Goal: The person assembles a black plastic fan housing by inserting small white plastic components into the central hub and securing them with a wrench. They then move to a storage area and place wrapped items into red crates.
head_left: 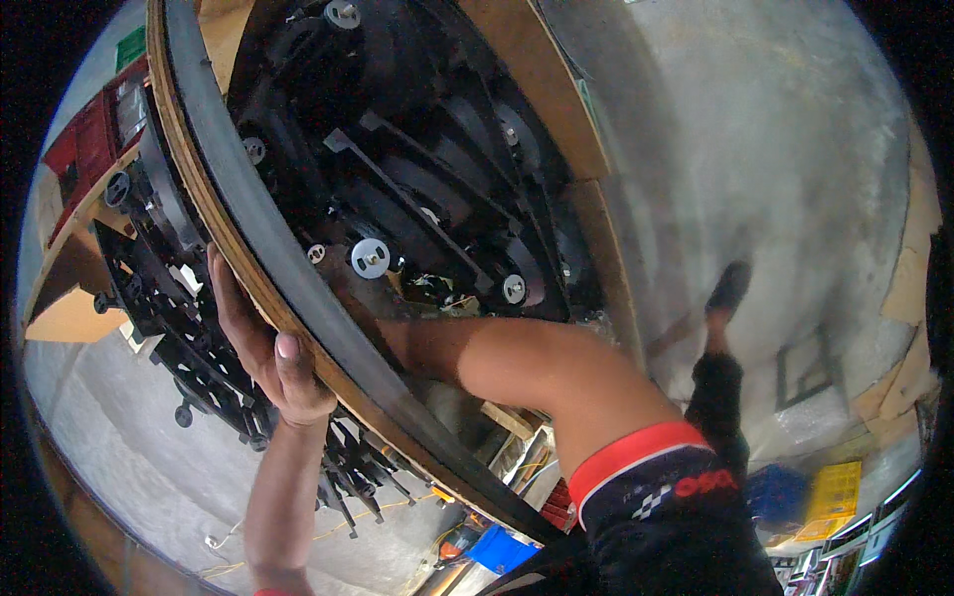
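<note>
While concrete floor (765, 149) spreads widest, a cardboard box (593, 233) flanks the right edge of a plywood-edged board (285, 250) and holds black parts (397, 189) with silvery discs (370, 258). The left hand (258, 345), fingers outstretched, lies against the board's left edge; the right hand's (366, 323) shadowed grip I cannot tell.

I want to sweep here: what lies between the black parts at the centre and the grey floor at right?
In the head view, a brown cardboard wall stands between the black parts and the grey floor.
</note>
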A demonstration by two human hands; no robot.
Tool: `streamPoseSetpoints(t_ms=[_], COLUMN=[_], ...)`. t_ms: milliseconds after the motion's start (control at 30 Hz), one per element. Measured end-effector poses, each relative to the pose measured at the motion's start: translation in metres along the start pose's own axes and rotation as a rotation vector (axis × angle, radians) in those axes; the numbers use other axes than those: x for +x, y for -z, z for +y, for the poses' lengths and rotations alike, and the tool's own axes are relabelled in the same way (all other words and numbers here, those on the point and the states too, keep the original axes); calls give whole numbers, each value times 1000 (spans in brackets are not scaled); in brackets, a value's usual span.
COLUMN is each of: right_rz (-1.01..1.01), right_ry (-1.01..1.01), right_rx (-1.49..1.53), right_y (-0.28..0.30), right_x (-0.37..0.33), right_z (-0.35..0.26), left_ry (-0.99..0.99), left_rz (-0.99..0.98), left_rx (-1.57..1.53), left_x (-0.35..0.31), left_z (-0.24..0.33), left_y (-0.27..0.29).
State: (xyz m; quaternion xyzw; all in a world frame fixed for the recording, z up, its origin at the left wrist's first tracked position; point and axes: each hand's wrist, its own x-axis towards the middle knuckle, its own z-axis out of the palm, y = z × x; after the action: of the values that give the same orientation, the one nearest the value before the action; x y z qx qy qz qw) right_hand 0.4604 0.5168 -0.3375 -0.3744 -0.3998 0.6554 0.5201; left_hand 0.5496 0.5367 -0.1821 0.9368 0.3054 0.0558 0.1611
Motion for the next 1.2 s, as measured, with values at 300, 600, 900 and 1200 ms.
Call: streamPoseSetpoints(t_ms=[300,600,900,1200], right_rz=[-185,-474,-15,45], right_ry=[-103,-612,-612,-223], right_rx=[-213,-1135,-1191,-1122], right_y=[-41,-19,56,-42], right_x=[-117,-362,-503,-419], right_z=[37,44,-49,-89], left_ry=[135,77,205,1359], left_rz=[100,269,220,430], left_rx=[-161,80,-469,-297], left_x=[-6,-24,-232,-706], left_z=[-16,-1,140,119], left_y=[7,1,-8,94])
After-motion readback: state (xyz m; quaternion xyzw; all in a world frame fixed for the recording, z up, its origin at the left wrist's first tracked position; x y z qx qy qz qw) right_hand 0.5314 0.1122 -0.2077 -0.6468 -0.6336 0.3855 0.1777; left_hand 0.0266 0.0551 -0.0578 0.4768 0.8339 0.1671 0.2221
